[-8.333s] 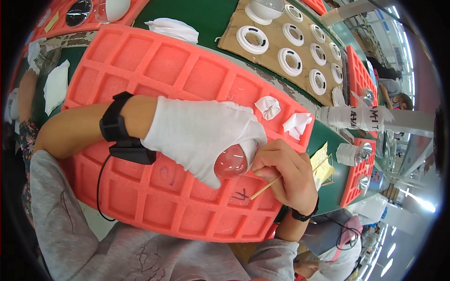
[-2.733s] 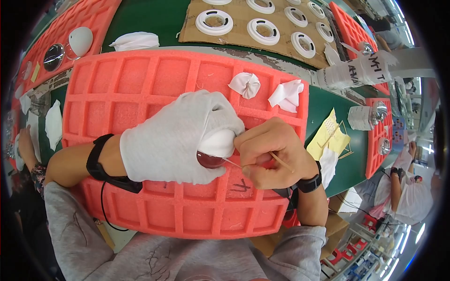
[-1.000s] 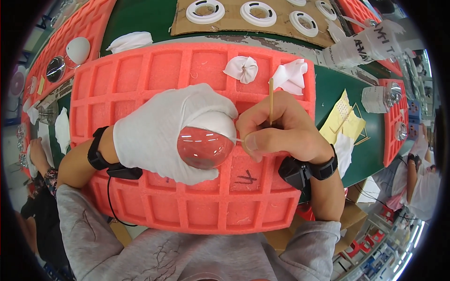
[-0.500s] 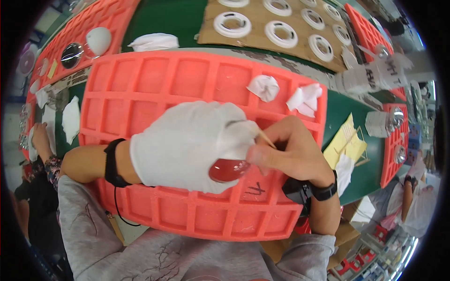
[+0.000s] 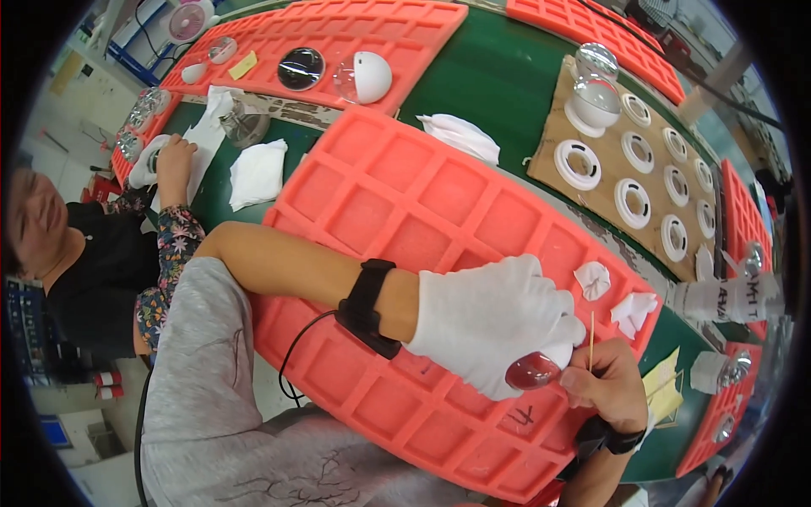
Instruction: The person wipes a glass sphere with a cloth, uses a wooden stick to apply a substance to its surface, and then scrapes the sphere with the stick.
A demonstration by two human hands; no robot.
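Note:
My left hand (image 5: 498, 321), in a white glove, is closed around a glossy, rounded piece (image 5: 532, 370) that looks dark red. Part of the piece is hidden under the glove's fingers. Just to its right, my bare right hand (image 5: 610, 384) pinches a thin wooden stick (image 5: 592, 334), which points up past the gloved fingertips. Both hands are above a red foam tray (image 5: 363, 220) with square compartments. Two crumpled white cloths, one round (image 5: 593, 280) and one flatter (image 5: 634, 314), lie at the tray's right end.
Beyond the tray, white rings (image 5: 578, 165) sit on a cardboard sheet (image 5: 549, 127), one bearing a clear-and-white dome (image 5: 594, 103). Another red tray (image 5: 422, 34) holds domes at the far left. A co-worker's hand (image 5: 176, 160) handles something at left. Yellow paper (image 5: 665, 384) lies at right.
The view has swung left, bringing the co-worker further in. My hands now appear further right and lower. The stick, earlier slanting against the glove, now stands nearly upright beside it.

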